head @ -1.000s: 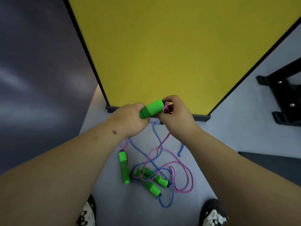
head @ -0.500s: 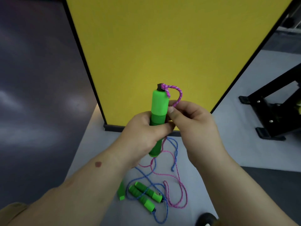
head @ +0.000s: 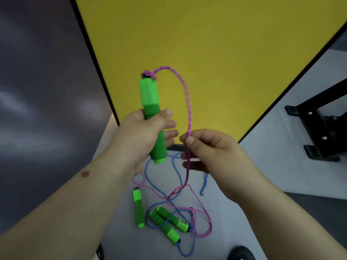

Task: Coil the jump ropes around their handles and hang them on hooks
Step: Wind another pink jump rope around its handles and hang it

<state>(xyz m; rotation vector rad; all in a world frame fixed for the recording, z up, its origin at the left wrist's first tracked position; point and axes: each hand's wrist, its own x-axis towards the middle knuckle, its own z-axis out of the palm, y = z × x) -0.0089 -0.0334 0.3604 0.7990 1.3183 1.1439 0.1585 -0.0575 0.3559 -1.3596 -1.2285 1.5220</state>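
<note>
My left hand (head: pixel 142 132) grips a green jump-rope handle (head: pixel 150 98) upright by its foam lower half. From the handle's top a pink rope (head: pixel 185 91) arcs over to the right and down. My right hand (head: pixel 210 147) pinches that pink rope between thumb and forefinger, just right of the handle. Below, the pink rope trails to the floor and tangles with a blue rope (head: pixel 177 175). Three more green handles lie on the floor: one alone (head: pixel 138 208) and two side by side (head: pixel 169 222).
A tall yellow panel (head: pixel 206 44) with a black frame stands directly ahead. A black metal stand (head: pixel 319 128) sits on the light floor at right. A dark wall fills the left. Shoe tips show at the bottom edge.
My right hand has slid down the pink rope away from the handle's top, drawing out a longer loop. My left hand still holds the handle upright.
</note>
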